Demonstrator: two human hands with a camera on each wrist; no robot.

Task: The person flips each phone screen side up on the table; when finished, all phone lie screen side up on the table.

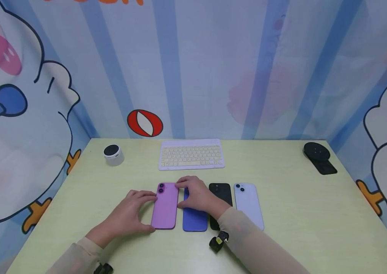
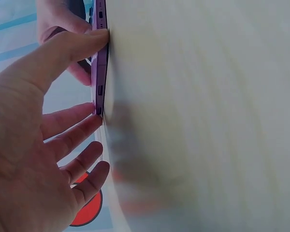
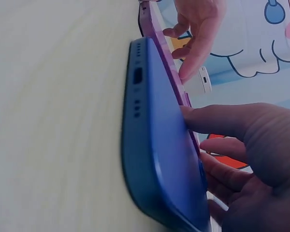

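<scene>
At lower centre of the frame, my left hand point(image 1: 125, 215) and right hand point(image 1: 198, 195), fingers spread, touch opposite edges of the pink smartphone point(image 1: 166, 209), left of the blue smartphone point(image 1: 195, 220). I'm probably lining these 2 up; next calls for light, even pressure.

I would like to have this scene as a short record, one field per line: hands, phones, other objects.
Left hand: touches left edge of pink rectangular phone
Right hand: at its right edge, above blue rectangular phone
Further right: black rectangular phone, then pale lilac rectangular phone
Behind phones: lilac flat keyboard with cream keys
Back left: white cylinder with black top
Back right: black round-topped device
</scene>
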